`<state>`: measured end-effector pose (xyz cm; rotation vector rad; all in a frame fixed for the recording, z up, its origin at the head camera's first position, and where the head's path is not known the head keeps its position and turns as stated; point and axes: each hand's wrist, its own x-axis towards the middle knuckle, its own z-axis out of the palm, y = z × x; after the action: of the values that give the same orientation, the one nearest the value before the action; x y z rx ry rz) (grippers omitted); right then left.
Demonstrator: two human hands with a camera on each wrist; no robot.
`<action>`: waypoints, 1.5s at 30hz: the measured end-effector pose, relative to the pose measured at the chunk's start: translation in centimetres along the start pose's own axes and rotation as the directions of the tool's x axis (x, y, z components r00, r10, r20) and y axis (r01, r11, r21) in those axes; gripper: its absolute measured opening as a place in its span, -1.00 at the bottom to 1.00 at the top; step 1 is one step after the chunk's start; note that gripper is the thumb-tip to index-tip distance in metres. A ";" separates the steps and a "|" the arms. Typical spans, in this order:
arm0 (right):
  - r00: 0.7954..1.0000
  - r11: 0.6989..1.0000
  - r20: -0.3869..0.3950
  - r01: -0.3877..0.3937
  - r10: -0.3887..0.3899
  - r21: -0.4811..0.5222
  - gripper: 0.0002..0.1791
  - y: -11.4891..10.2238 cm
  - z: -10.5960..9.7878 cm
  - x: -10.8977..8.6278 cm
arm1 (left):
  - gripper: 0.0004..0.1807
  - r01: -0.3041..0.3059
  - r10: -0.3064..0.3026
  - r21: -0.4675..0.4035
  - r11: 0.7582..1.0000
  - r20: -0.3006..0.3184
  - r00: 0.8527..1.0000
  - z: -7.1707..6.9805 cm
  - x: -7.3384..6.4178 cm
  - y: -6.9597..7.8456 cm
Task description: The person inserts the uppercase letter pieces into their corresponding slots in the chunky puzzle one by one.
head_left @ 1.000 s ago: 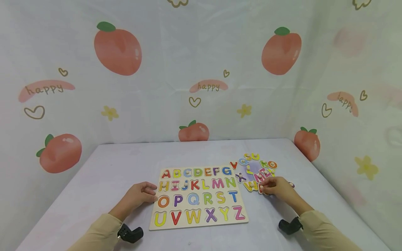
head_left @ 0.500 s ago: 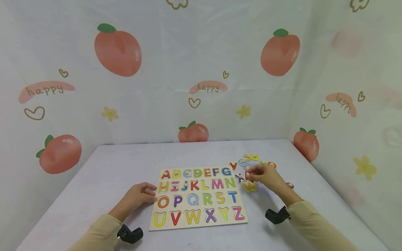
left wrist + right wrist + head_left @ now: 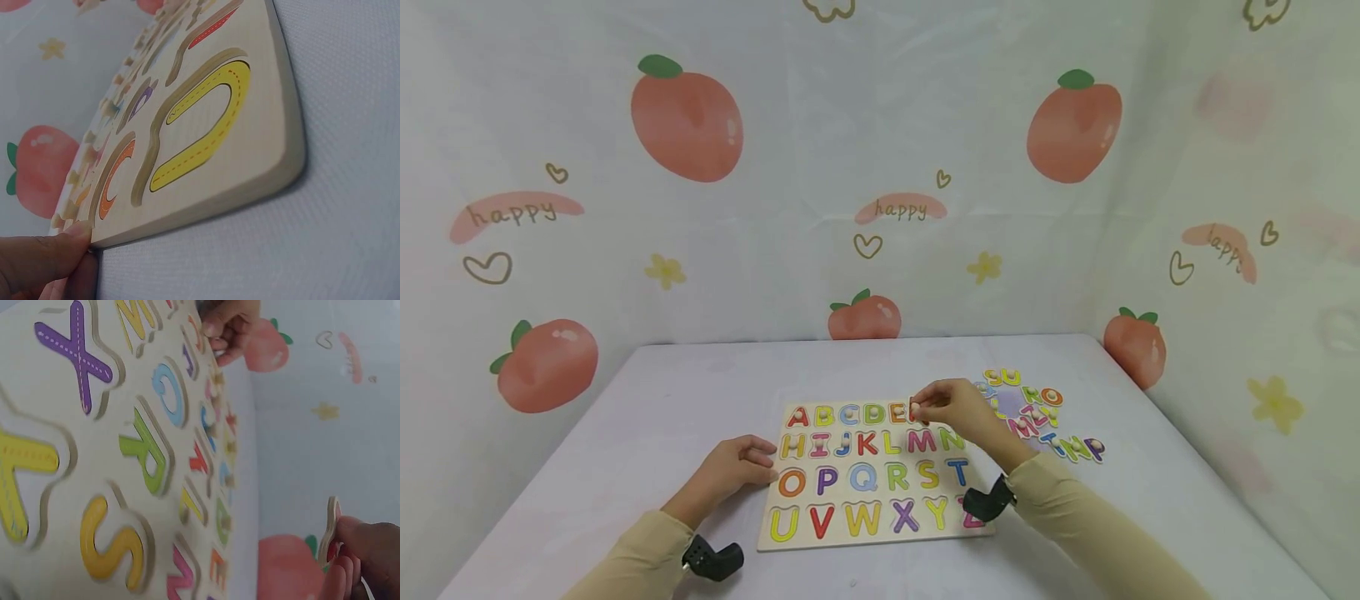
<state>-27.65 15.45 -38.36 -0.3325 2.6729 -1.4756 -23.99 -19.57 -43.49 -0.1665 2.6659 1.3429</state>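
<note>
The wooden alphabet puzzle board (image 3: pixel 767 540) lies flat on the table. Its top row carries knobbed letters, and so do the H, I and J slots. My left hand (image 3: pixel 733 467) holds the board's left edge; in the left wrist view its thumb (image 3: pixel 75 234) sits at the rim, with a finger below. Raised above the top row, near F and G, my right hand (image 3: pixel 958 410) pinches a red letter piece (image 3: pixel 330 531) between thumb and fingers. Its printed face is mostly turned away or covered. G is hidden behind this hand.
Loose letter pieces lie in a heap right of the board, among them an orange O (image 3: pixel 1052 397), a pink M (image 3: pixel 1021 428) and a purple P (image 3: pixel 1094 450). A white patterned curtain (image 3: pixel 775 167) stands behind the table (image 3: pixel 700 375).
The right hand has lifted the red letter piece from the heap and carried it left, over the board's top row. My left hand stays at the board's left edge.
</note>
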 end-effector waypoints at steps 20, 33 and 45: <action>0.995 0.994 0.090 -0.022 0.032 -0.107 -0.93 -0.3 7.6 3.0 | -0.51 0.008 -0.008 -0.005 1.000 0.004 1.000 -0.1 -0.1 0.2; 0.984 0.988 0.129 -0.111 0.124 -0.104 -0.94 -0.8 8.5 2.9 | -0.52 -0.001 0.001 -0.005 1.000 0.000 1.000 0.0 0.0 0.0; 0.974 0.981 0.151 -0.149 0.167 -0.124 -0.94 -1.1 8.5 3.1 | -0.53 0.016 -0.016 -0.004 1.000 0.002 1.000 0.0 0.0 0.0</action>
<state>-29.10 7.12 -41.88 -0.2279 2.5914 -1.2047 -24.03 -19.56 -43.53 -0.1869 2.6548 1.3435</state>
